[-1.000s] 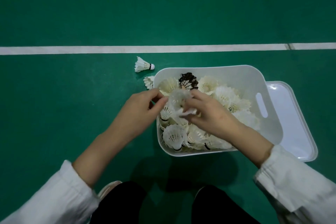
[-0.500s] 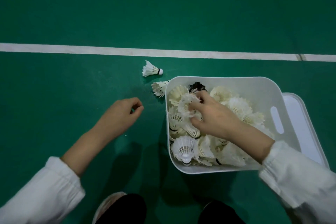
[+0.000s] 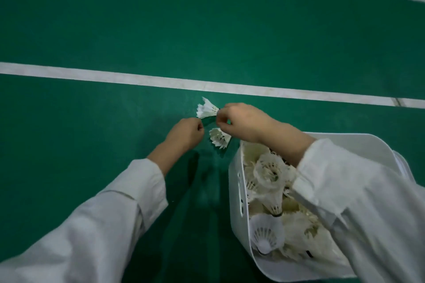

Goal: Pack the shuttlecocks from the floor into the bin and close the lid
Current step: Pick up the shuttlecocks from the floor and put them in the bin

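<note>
head: right hand (image 3: 243, 122) pinches shuttlecock (image 3: 207, 109); sleeve (image 3: 358, 202) overlaps bin (image 3: 239, 213); line (image 3: 115, 78) beyond.

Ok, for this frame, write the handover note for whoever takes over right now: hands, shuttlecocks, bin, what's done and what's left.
Right hand: pinches the cork end of the farther shuttlecock, at or just above the floor.
Left hand: fingers curled, nothing visibly in it, beside the nearer shuttlecock, which lies on the floor by the bin's corner.
Bin: uncovered, nearly full of packed shuttlecocks.
Lid: only an edge shows beyond the bin, not on it.
Done: most of the packing.
Left: put these two in, then close the lid.
</note>
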Demonstrator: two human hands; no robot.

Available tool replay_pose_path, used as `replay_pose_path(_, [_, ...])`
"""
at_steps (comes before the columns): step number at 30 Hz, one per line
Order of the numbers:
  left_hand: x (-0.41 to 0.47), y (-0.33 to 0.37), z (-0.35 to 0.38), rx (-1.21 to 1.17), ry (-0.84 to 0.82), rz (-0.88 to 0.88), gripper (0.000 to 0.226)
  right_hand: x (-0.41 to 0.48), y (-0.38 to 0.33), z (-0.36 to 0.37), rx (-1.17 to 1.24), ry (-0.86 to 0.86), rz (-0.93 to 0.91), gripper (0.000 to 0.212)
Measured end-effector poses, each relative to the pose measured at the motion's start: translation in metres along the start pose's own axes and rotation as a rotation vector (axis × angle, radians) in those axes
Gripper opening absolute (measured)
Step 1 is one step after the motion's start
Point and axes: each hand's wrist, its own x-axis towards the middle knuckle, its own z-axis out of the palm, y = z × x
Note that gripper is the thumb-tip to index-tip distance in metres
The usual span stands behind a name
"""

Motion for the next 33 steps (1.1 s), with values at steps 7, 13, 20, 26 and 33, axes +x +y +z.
replay_pose_path(7, [0.044,-0.007,0.014,-0.081,0.0,0.003,0.033,0.067,0.004,0.029,-0.296,-0.618,0.11,0.021])
replay_pose_path(13, [0.052,-0.006,0.031,-0.087,-0.08,0.075,0.041,0.069,0.009,0.035,-0.316,-0.627,0.082,0.034])
replay_pose_path(20, [0.011,0.0,0.011,-0.284,0.27,0.0,0.014,0.039,0.028,0.006,-0.082,-0.138,0.09,0.026])
replay_pose_path(26, [-0.064,0.035,-0.039,-0.34,0.406,0.116,0.045,-0.059,0.042,-0.036,0.213,0.221,0.08,0.026])
replay_pose_path(33, [-0.151,0.101,-0.07,-0.25,0.384,0.496,0.032,-0.185,0.052,-0.037,0.278,0.439,0.152,0.036])
